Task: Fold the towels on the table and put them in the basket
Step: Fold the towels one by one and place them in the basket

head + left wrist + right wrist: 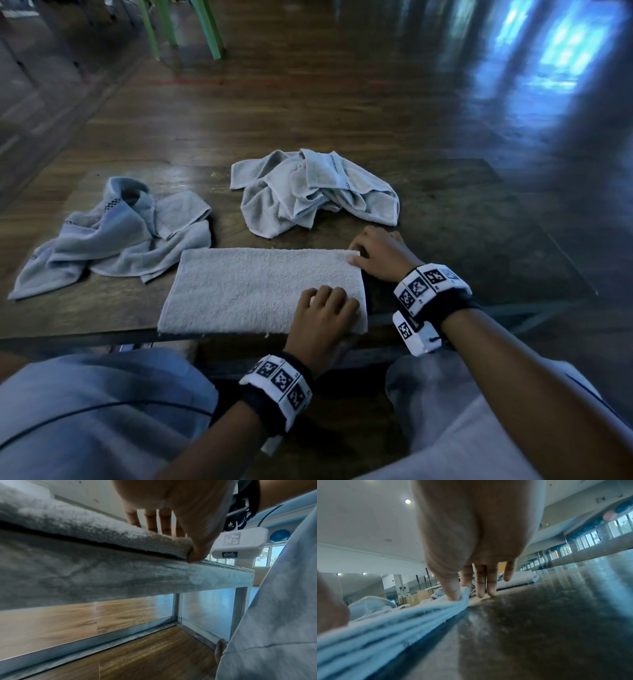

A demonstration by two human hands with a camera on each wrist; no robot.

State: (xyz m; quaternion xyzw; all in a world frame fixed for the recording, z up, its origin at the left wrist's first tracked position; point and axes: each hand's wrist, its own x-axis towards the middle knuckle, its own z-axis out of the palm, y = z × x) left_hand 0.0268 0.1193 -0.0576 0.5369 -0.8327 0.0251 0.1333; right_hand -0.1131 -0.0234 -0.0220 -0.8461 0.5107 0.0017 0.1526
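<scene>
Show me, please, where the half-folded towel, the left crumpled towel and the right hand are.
half-folded towel (246, 291): head view, its flat top.
left crumpled towel (113, 236): head view, its bunched middle.
right hand (382, 253): head view, back of hand.

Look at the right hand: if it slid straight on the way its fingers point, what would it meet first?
Probably the crumpled towel at the back. The right hand points away from the person; depth is uncertain, so it may pass alongside.

Three towels (260, 291) on wooden table (445, 219)

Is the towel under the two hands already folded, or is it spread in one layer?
Folded. The towel is a neat rectangle, and the right wrist view shows several stacked layers at its edge.
</scene>
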